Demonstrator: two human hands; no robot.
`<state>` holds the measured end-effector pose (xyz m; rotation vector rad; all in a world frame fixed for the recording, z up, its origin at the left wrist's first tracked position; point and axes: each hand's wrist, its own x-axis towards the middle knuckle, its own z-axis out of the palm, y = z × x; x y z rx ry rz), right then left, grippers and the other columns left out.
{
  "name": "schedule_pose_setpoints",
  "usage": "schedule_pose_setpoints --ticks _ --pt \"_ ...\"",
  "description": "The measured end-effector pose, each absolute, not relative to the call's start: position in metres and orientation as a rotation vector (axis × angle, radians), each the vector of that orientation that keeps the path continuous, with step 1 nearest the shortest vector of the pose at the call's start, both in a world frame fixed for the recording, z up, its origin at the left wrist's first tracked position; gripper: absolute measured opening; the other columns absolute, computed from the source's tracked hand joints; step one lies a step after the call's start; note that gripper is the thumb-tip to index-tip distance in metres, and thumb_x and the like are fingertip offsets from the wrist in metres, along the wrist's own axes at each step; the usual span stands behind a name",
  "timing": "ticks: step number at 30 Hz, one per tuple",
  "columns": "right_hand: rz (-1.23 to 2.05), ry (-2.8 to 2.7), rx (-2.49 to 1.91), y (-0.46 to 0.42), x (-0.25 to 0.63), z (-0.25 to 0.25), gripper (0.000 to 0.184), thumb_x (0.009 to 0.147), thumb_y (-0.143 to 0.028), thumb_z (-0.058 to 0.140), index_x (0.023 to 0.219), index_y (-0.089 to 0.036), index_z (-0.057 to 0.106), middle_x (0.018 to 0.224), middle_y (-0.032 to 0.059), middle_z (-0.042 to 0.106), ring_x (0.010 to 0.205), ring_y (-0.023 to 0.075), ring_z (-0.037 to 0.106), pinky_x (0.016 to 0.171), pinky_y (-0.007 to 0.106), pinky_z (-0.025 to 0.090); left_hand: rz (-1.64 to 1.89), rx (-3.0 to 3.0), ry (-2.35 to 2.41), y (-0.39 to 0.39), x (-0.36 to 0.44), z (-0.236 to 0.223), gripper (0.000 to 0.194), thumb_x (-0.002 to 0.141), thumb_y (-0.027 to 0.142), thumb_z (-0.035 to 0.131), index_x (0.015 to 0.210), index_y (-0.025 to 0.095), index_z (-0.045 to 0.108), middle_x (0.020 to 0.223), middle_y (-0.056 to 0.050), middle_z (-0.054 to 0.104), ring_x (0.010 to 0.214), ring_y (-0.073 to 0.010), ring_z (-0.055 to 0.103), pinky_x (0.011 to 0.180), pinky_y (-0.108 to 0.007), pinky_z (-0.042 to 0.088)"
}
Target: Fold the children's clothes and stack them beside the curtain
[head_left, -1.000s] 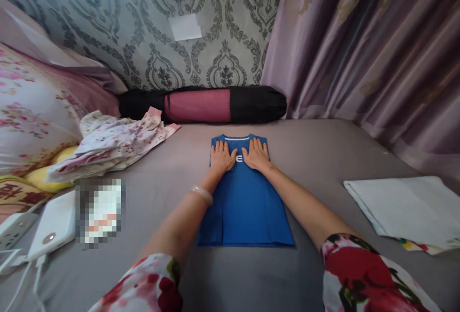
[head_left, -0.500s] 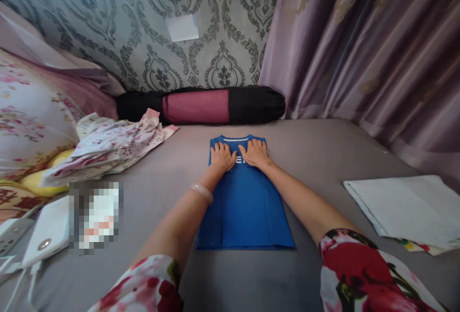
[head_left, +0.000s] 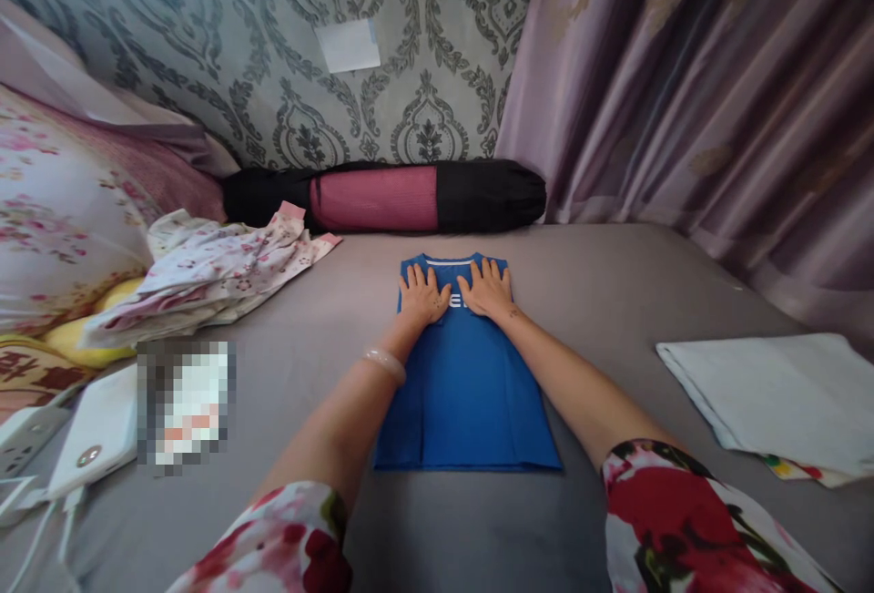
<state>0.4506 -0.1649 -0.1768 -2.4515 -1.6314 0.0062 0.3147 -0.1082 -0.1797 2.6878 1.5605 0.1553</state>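
Observation:
A blue shirt (head_left: 467, 393), folded into a narrow strip with its sides tucked in, lies flat on the grey bed sheet (head_left: 601, 292), collar toward the wall. My left hand (head_left: 421, 294) rests flat on the shirt's upper left part, fingers spread. Beside it, my right hand (head_left: 487, 289) lies flat on the upper right part, fingers stretched out. Both palms press the cloth just below the collar. A pale bangle (head_left: 384, 363) circles my left wrist. My sleeves are floral red and white.
A rolled pink mat in a black bag (head_left: 386, 197) lies along the patterned wall. Floral clothes (head_left: 211, 270) and pillows are piled at left, with a white power bank (head_left: 96, 434) and cables. Folded white cloth (head_left: 778, 393) sits at right. Purple curtains hang on the right.
Both hands have stayed flat on the shirt's top, shifting only slightly. The view has moved a little.

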Motion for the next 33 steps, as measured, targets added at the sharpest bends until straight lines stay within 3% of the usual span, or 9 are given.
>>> schedule_pose_setpoints --ticks 10,17,26,33 --pt "0.037 -1.596 -2.357 -0.175 0.451 -0.164 0.059 0.100 -0.042 0.016 0.148 -0.011 0.034 0.155 0.0138 0.030 0.144 0.0267 0.021 0.115 0.051 0.011 0.486 2.722 1.579 -0.125 0.307 -0.162 0.067 0.097 0.050 0.021 0.139 0.004 0.043 0.149 -0.022 0.038 0.142 -0.0337 0.026 0.115 -0.051 0.018" --pt "0.146 -1.746 -2.327 -0.231 0.434 -0.157 0.064 0.099 -0.046 0.019 0.151 -0.009 0.028 0.159 0.0149 0.018 0.147 0.0281 0.011 0.116 0.051 0.010 0.318 2.701 1.514 -0.152 0.280 -0.162 0.070 0.097 0.052 0.020 0.143 0.003 0.037 0.152 -0.020 0.034 0.144 -0.0324 0.023 0.117 -0.051 0.018" --pt "0.055 -1.827 -2.309 -0.249 0.420 -0.173 0.062 0.099 -0.043 0.022 0.150 -0.008 0.031 0.158 0.0142 0.023 0.146 0.0273 0.017 0.117 0.050 0.011 0.244 2.671 1.461 -0.162 0.276 -0.180 0.069 0.097 0.050 0.020 0.147 0.003 0.032 0.156 -0.019 0.027 0.145 -0.0311 0.020 0.118 -0.048 0.018" --pt "0.148 -1.785 -2.281 -0.250 0.422 -0.164 0.062 0.099 -0.044 0.020 0.151 -0.011 0.027 0.159 0.0121 0.019 0.146 0.0245 0.014 0.117 0.047 0.010 0.501 2.667 1.482 -0.168 0.271 -0.173 0.064 0.097 0.048 0.027 0.142 0.005 0.039 0.152 -0.020 0.034 0.143 -0.0301 0.026 0.117 -0.045 0.022"
